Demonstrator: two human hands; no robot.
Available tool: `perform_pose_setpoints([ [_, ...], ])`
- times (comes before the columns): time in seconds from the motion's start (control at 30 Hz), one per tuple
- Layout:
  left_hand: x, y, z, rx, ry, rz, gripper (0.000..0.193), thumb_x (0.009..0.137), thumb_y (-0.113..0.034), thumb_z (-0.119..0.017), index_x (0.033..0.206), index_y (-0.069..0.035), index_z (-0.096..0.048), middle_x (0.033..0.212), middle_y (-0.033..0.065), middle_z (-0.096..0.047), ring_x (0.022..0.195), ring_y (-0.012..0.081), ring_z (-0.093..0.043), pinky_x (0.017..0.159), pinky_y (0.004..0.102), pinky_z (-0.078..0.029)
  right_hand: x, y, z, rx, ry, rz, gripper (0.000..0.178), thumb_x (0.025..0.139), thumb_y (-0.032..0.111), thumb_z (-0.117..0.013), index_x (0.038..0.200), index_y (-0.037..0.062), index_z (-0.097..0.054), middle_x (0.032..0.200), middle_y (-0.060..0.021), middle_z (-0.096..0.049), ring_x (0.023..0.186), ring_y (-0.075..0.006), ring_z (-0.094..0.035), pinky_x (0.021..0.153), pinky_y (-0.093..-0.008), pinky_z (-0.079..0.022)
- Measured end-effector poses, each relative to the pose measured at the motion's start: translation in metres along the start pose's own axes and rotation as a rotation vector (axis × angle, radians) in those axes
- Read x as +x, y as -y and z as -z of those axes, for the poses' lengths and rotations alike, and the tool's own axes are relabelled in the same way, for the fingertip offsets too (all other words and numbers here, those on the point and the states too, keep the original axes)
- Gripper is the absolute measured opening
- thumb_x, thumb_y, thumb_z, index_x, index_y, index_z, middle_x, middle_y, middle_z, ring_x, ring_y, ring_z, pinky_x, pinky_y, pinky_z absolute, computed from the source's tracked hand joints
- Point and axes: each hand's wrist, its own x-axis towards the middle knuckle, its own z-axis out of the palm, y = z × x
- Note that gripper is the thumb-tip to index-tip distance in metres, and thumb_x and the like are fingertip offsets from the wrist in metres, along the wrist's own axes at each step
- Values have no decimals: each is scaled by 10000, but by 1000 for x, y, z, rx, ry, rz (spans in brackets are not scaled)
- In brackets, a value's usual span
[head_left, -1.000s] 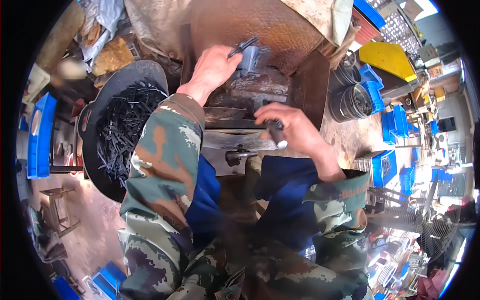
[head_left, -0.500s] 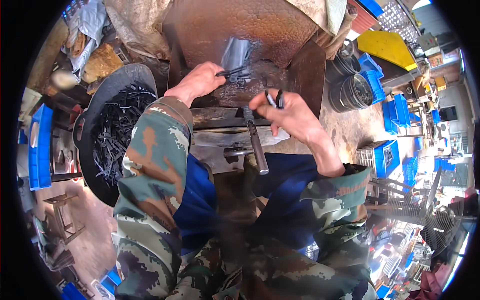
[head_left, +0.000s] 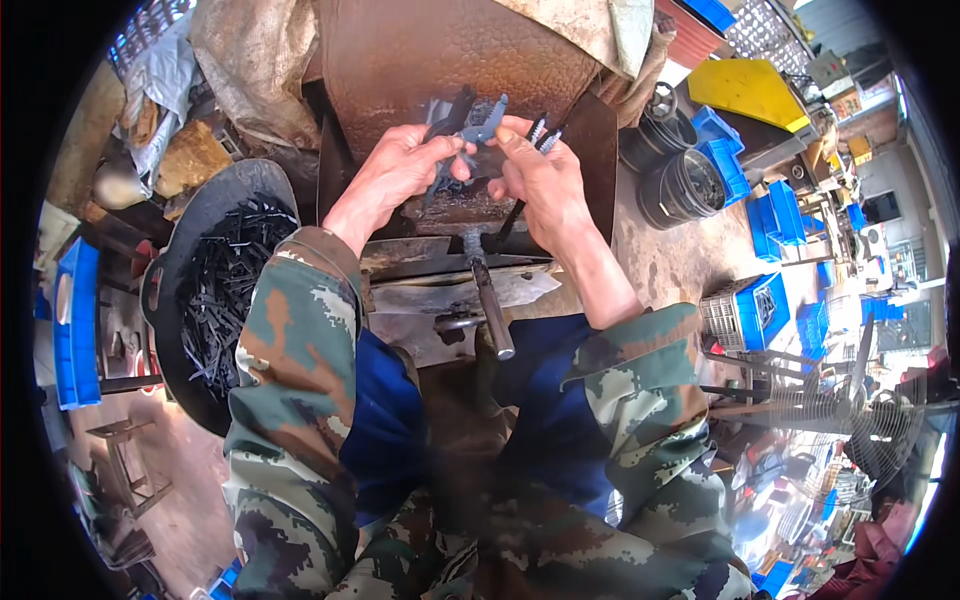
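Observation:
Over a dark metal work spot, both my hands are raised close together. My left hand [head_left: 400, 165] is closed on several dark flat metal pieces [head_left: 452, 112] that stick up past its fingers. My right hand [head_left: 545, 185] pinches a blue-grey, narrow-ended metal piece [head_left: 487, 122], whose lower end meets the left fingertips. Two dark ridged metal rods [head_left: 543, 138] also stick out from between my right fingers. Below the hands, a round metal bar [head_left: 490, 310] with a rough upper end slants toward me. The palms and the lower parts of the held pieces are partly hidden.
A black tub [head_left: 165, 330] full of dark metal strips stands at my left. A brown metal sheet [head_left: 430, 70] rises behind the work spot. Black buckets [head_left: 683, 190] and blue crates [head_left: 765, 310] stand on the right, with a fan [head_left: 880, 430] farther back.
My right hand has come up and left to meet my left hand. The left hand has turned and lifted its dark pieces. A blue-grey piece now shows between the hands.

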Motion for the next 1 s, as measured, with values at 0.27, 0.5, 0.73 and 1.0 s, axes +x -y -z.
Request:
perform_pose_setpoints([
  [0.27,7,13,9,-75,-1,64,292,992,-271,-573,1119,-27,-671,768,-14,-642,559,37,-386,496,210,-277,0,-4,-6,-116,-31,45,184,955,135,-685,1088,11,-665,666,20,-532,506,-57,-383,493,-279,-422],
  [0.5,31,49,31,285,-69,136,263,960,-177,-546,1111,-13,-686,726,-10,-596,593,64,-445,505,243,-335,-12,-6,6,-157,-45,40,207,958,173,-688,1074,3,-665,647,27,-504,504,-53,-375,496,-298,-447],
  [0.73,35,67,37,413,58,107,242,895,-166,-609,1018,10,-720,714,71,-592,650,156,-534,612,335,-428,-14,2,27,-17,-27,0,233,1021,210,-578,1042,-14,-638,816,-57,-585,491,-99,-419,555,-322,-504],
  [1.0,40,72,38,574,156,-122,309,872,-126,-621,1137,14,-697,1092,195,-669,1066,329,-637,937,384,-474,-12,14,34,136,-65,-66,256,1047,255,-520,1075,13,-598,866,-91,-596,805,-267,-672,853,-479,-595],
])
